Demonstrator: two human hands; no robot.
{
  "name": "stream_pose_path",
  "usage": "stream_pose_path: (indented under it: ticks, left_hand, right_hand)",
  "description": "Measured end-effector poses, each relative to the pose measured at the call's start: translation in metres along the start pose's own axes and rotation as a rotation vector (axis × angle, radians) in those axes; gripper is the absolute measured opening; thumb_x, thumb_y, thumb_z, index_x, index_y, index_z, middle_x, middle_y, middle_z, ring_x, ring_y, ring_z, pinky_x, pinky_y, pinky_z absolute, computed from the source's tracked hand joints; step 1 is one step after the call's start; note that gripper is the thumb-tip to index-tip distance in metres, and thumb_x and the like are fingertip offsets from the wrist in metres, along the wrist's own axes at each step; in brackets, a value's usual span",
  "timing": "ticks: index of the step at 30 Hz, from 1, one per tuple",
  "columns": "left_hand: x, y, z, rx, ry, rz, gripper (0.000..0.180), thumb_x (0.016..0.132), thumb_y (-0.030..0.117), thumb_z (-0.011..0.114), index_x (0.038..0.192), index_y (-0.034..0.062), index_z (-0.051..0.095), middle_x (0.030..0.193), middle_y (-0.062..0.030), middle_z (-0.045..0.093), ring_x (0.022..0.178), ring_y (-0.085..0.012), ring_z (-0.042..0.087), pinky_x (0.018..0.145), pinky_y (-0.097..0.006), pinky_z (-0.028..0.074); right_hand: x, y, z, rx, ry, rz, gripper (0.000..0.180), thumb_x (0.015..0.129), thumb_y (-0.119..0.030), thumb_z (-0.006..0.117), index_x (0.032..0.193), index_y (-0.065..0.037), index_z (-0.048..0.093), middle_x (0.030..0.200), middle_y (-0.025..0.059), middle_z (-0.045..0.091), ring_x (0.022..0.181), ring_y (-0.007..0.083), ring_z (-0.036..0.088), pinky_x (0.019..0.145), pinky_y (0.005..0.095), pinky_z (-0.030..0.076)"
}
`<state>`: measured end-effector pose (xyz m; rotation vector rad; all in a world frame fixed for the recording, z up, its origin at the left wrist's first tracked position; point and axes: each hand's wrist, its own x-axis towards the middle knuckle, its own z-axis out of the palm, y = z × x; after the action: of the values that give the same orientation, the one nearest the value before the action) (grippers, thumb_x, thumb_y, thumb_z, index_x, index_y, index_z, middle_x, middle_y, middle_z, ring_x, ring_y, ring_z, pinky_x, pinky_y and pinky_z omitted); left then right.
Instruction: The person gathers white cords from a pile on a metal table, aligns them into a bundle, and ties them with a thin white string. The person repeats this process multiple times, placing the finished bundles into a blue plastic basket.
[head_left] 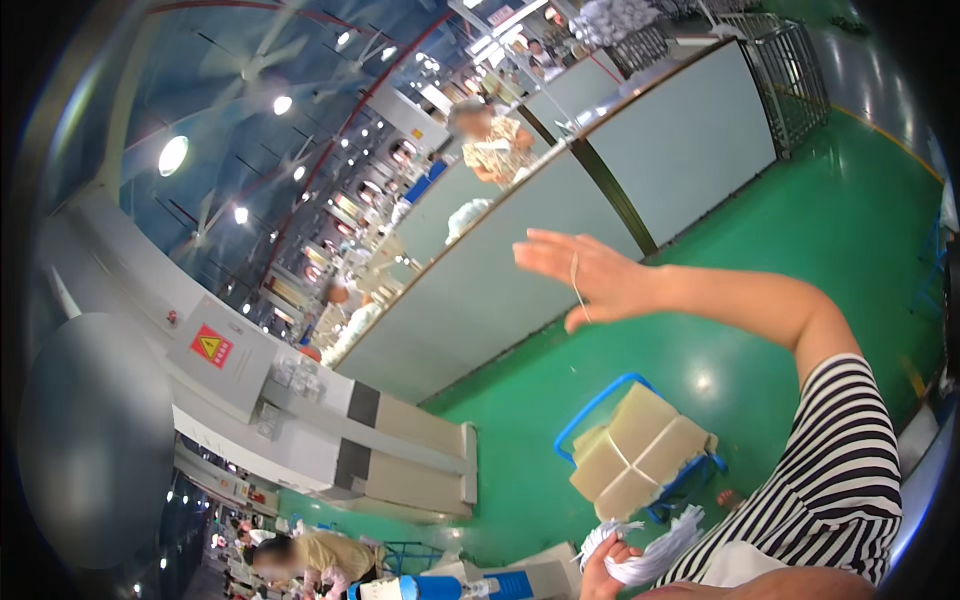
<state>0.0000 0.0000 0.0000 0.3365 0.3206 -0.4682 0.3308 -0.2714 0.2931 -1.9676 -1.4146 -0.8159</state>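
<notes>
My right hand [590,275] is stretched out over the green floor, its fingers extended and the thumb apart. A thin pale loop of string or elastic [577,280] runs across it. Low in the view, my left hand [605,568] is closed around a bundle of white cords or narrow strips [655,560]. The ends of the bundle fan out on both sides of the fist. Between my hands and lower down stands a blue-framed chair [600,415], its beige pads [640,450] tied with a crossed white strap.
A long grey partition [690,150] crosses the far side, with a person [495,150] behind it. A pale pillar [400,450] and a box with a warning sign [215,350] are at left. Another person [320,560] bends at lower left. A metal cage [795,85] stands at upper right.
</notes>
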Motion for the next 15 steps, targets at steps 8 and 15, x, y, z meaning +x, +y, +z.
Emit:
stream_pose_path:
  ticks: [8,15]
  left_hand:
    - [0.029,-0.024,0.053,0.34,0.179,-0.014,0.021,0.085,0.018,0.061,0.099,0.0051,0.052,0.072,-0.0016,0.054,0.064,-0.0135,0.051,0.068,-0.029,0.041]
    - [0.017,-0.034,0.083,0.52,0.264,-0.045,0.017,0.085,0.016,0.061,0.095,0.0053,0.052,0.069,-0.0008,0.052,0.06,-0.0127,0.05,0.063,-0.028,0.04]
  right_hand:
    - [-0.139,-0.166,0.111,0.441,-0.508,-0.67,0.096,0.055,-0.023,0.079,0.137,-0.015,0.031,0.135,0.0097,0.039,0.13,0.0336,0.031,0.102,0.0595,0.024]
    - [-0.166,-0.182,0.133,0.5,-0.518,-0.63,0.054,0.075,-0.038,0.053,0.117,-0.005,0.05,0.123,0.0158,0.049,0.125,0.0328,0.035,0.094,0.0569,0.027]
